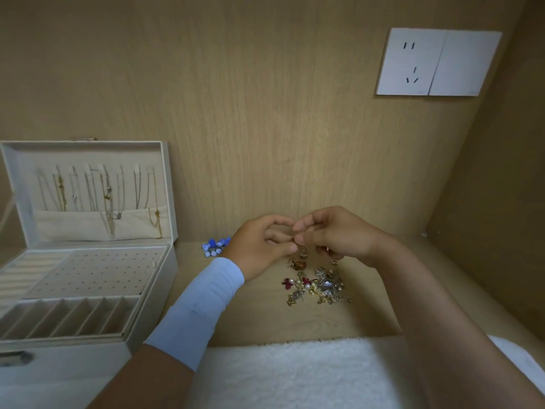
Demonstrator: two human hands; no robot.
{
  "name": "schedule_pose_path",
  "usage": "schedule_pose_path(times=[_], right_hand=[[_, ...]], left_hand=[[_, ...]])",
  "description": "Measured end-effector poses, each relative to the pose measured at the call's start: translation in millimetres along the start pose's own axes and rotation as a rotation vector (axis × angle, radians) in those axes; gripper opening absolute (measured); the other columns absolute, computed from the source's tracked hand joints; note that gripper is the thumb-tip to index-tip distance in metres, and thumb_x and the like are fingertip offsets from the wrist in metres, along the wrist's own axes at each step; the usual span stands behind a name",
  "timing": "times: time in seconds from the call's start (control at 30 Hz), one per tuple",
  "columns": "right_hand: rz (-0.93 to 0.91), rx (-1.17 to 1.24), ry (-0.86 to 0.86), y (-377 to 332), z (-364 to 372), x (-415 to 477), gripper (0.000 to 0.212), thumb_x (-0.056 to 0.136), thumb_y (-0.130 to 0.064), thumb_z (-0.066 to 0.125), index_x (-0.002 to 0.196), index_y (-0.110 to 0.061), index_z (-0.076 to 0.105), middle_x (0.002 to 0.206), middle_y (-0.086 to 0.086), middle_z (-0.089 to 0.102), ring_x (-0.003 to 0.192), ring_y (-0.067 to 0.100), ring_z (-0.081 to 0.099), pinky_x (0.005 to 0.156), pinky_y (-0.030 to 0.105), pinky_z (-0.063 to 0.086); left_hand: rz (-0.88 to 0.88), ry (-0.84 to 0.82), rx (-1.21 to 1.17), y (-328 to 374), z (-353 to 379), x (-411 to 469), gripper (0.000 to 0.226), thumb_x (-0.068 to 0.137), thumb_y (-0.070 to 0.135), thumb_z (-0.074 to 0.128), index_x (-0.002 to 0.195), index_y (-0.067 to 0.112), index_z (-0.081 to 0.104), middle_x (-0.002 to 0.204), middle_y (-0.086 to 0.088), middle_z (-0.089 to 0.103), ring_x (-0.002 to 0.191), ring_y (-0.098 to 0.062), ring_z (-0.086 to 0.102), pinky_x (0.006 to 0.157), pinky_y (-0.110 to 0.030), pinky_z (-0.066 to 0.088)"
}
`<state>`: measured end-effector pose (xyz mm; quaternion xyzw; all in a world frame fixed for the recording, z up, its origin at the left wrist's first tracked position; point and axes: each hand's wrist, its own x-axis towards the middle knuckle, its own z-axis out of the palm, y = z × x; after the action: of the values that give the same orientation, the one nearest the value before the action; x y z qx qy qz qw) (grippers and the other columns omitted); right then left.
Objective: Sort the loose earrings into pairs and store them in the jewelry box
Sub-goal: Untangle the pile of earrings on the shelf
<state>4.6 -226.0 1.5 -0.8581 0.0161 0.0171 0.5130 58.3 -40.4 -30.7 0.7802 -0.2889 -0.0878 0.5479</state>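
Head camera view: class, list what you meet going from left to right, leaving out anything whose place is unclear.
Open jewelry box → blue earrings → left hand → right hand → white wall socket. The mixed earring pile overlaps the right hand sideways, so it is left out.

Desk (265, 320): matt wood grain. Jewelry box (159, 278), left: matt cloth lining. Earrings (317, 286): shiny metal, glossy pearls. Near towel (295, 373): fluffy. Far-right socket (436, 62): smooth plastic.

Bare worktop (259, 320) open between jewelry box (153, 293) and earring pile (317, 286), crossed by the left forearm (200, 308). Walled off behind by the back panel (265, 128), rightward by the side panel (501, 216). Blue earrings (214, 247) at the back; towel (295, 376) along the near edge.
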Motion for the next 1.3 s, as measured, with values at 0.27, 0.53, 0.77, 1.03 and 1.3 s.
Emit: schedule_pose_path(times=[0.27,0.53,0.77,1.03,1.3], right_hand=[[-0.083,0.090,0.080,0.8,7.7,2.4,0.015,0.093,-0.020,0.070,0.093,-0.006,0.075,0.076,0.005,0.071,0.045,0.011,0.040,0.040,0.020,0.028],[-0.076,0.134,0.161,4.1,19.1,8.7,0.016,0.086,-0.019,0.078,0.091,-0.004,0.076,0.060,-0.003,0.064,0.041,0.004,0.045,0.039,0.016,0.033],[-0.049,-0.305,0.148,26.3,19.7,19.7,0.012,0.085,-0.034,0.078,0.077,-0.026,0.075,0.074,-0.011,0.073,0.069,0.001,0.065,0.071,0.025,0.053],[0.058,-0.574,0.039,24.6,22.8,18.0,0.005,0.081,-0.030,0.078,0.079,-0.033,0.074,0.080,-0.022,0.067,0.085,0.002,0.065,0.084,0.026,0.053],[0.011,-0.483,0.115,23.2,27.2,20.5,0.005,0.084,-0.028,0.078,0.083,-0.026,0.073,0.083,-0.011,0.070,0.076,0.006,0.064,0.069,0.029,0.055]], left_hand=[[-0.179,-0.113,-0.292,3.5,-14.6,-3.0,0.015,0.094,0.006,0.061,0.105,0.014,0.069,0.093,-0.010,0.077,0.074,-0.015,0.069,0.065,-0.022,0.056],[-0.270,-0.137,-0.252,0.5,-13.0,0.4,0.026,0.090,0.018,0.069,0.115,0.010,0.067,0.095,-0.006,0.076,0.079,-0.015,0.072,0.067,-0.024,0.056],[-0.245,0.063,0.005,-14.7,-15.9,4.4,0.010,0.087,0.014,0.072,0.096,0.015,0.073,0.080,-0.005,0.074,0.072,-0.013,0.066,0.064,-0.027,0.052],[-0.183,0.107,0.337,-24.3,-33.7,3.0,0.019,0.089,0.021,0.067,0.107,0.027,0.068,0.091,0.007,0.070,0.094,-0.007,0.062,0.086,-0.018,0.041],[-0.074,0.160,0.790,-30.9,-23.1,8.5,0.020,0.091,0.037,0.060,0.108,0.033,0.071,0.099,0.013,0.071,0.097,-0.012,0.062,0.084,-0.027,0.048]])
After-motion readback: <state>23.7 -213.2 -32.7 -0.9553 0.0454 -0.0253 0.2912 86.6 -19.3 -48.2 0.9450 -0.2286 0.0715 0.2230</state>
